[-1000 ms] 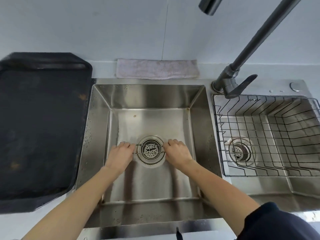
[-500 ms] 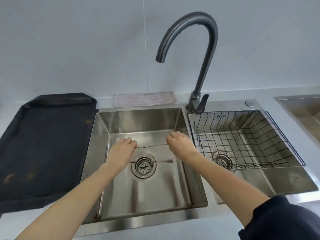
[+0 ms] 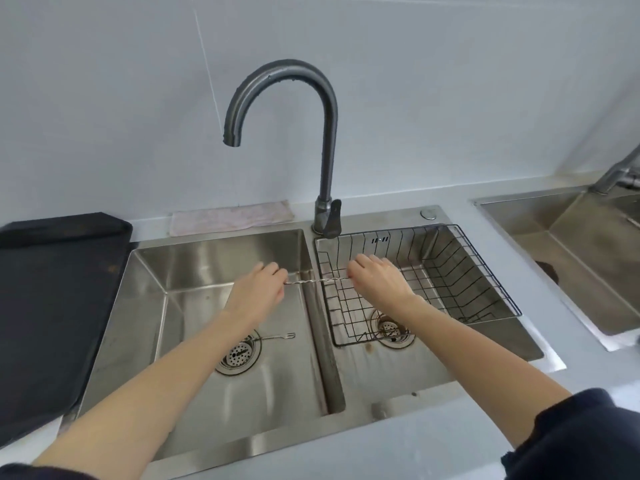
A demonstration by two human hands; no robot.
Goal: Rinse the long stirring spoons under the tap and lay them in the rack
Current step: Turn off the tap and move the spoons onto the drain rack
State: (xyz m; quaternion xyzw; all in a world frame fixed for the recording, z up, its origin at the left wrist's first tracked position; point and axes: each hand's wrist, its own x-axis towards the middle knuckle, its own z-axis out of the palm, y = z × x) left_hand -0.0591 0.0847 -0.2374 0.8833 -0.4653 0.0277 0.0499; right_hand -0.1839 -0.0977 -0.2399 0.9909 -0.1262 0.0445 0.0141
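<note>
- Head view: the left hand (image 3: 255, 292) and the right hand (image 3: 379, 280) each pinch one end of a long stirring spoon (image 3: 317, 280), a thin metal rod with a twisted shaft, held level between them.
- The fingers of both hands are curled in around the spoon's ends; both ends are hidden inside the hands, so the bowl of the spoon cannot be made out.
- The spoon spans the divider (image 3: 313, 306) between the two basins: its left part hangs above the left basin (image 3: 194, 271), its right part above the near-left corner of the wire rack (image 3: 485, 271).
- The rack is a black wire basket set into the right basin (image 3: 433, 362), resting against that basin's back and right rim; nothing lies inside it.
- A second long utensil (image 3: 277, 337), its visible end forked, lies on the floor of the left basin, running from the drain strainer (image 3: 239, 351) toward the divider; its other end is hidden under the left forearm.
- The tap (image 3: 325, 140) rises behind the divider and arches left, its spout over the left basin, well above the hands; no water shows at the spout.
- A folded cloth (image 3: 232, 218) lies along the wall behind the left basin.
- A dark tray (image 3: 52, 289) sits on the counter left of the sink.
- Another sink (image 3: 571, 254) shows at the right edge.
</note>
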